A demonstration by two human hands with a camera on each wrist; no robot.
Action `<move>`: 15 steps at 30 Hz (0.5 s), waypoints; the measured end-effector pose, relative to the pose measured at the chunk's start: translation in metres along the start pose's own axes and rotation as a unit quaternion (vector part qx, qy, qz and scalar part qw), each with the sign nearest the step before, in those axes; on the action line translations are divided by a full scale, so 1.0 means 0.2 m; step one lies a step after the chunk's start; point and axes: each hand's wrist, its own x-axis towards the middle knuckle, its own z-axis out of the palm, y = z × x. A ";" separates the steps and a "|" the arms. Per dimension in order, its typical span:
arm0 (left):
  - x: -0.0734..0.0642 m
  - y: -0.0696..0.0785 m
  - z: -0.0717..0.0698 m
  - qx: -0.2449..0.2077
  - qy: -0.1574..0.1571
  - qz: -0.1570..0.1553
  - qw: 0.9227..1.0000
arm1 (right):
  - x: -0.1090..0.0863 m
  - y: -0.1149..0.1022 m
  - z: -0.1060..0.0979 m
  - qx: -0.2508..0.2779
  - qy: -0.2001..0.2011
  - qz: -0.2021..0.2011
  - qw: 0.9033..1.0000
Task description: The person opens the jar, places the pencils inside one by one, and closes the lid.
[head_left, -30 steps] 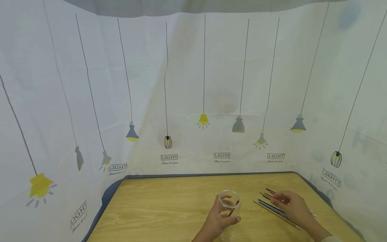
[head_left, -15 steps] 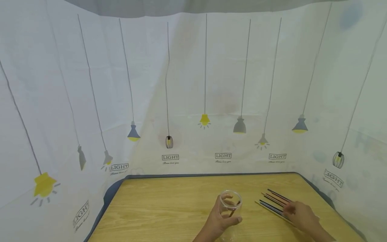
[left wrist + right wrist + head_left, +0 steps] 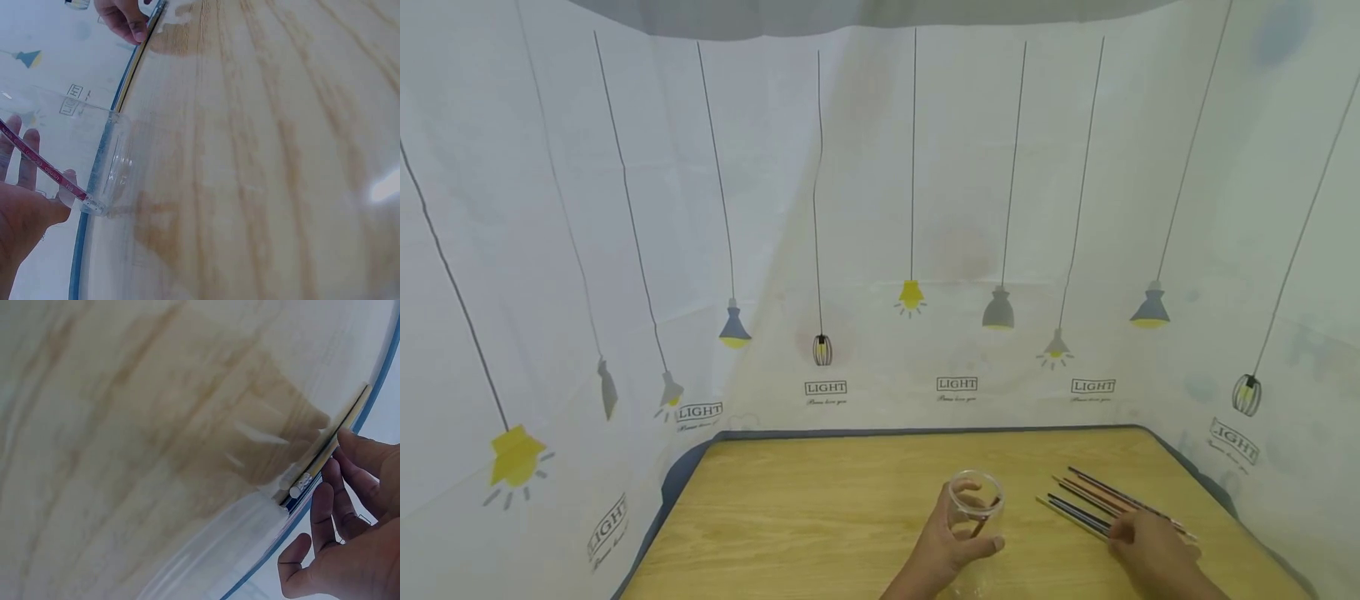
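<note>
My left hand point(image 3: 942, 546) grips a clear plastic jar point(image 3: 976, 512) around its side, mouth up. Inside it leans one dark red pencil point(image 3: 47, 165), its end low in the jar in the left wrist view. On the right part of the table several pencils lie side by side, among them a dark one point(image 3: 1093, 478) and an orange-brown one point(image 3: 1093, 493). My right hand point(image 3: 1159, 554) is over their near ends. Its thumb and fingertips pinch a yellow pencil point(image 3: 351, 417) near the white-tipped end, which lies alongside a black pencil. The palm hides the near ends in the head view.
A light wood table point(image 3: 790, 517) with a dark blue edge point(image 3: 925, 432) spreads under both hands. White cloth point(image 3: 865, 208) printed with hanging lamps closes in the back and both sides.
My right hand has drawn back toward the near ends of the pencils, exposing more of their length. The left hand and jar hold nearly the same place.
</note>
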 end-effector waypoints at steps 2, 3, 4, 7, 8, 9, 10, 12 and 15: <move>0.00 0.00 0.00 0.001 0.000 0.001 1.000 | 0.00 0.00 0.00 -0.002 0.006 0.004 1.000; 0.00 0.01 0.00 0.001 0.000 0.000 1.000 | 0.00 0.00 0.00 -0.002 0.011 0.006 1.000; 0.00 0.01 0.00 0.002 -0.001 0.000 1.000 | 0.01 0.00 0.00 -0.004 0.016 0.008 1.000; 0.00 0.01 0.01 0.002 -0.002 0.001 1.000 | 0.01 0.01 0.00 -0.012 0.028 0.016 0.999; 0.00 0.01 0.01 0.001 -0.002 0.001 1.000 | 0.01 0.01 0.00 -0.015 0.030 0.020 0.999; 0.00 0.01 0.01 0.001 -0.003 0.001 1.000 | 0.02 0.01 0.00 -0.017 0.028 0.023 0.999; 0.00 0.01 0.01 0.001 -0.003 0.002 1.000 | 0.02 0.02 0.00 -0.019 0.027 0.025 0.999; -0.01 0.01 0.01 0.001 -0.004 0.002 1.000 | 0.02 0.02 0.00 -0.022 0.023 0.030 0.999; -0.01 0.01 0.00 0.001 -0.004 0.000 1.000 | 0.02 0.02 0.00 -0.023 0.018 0.029 0.999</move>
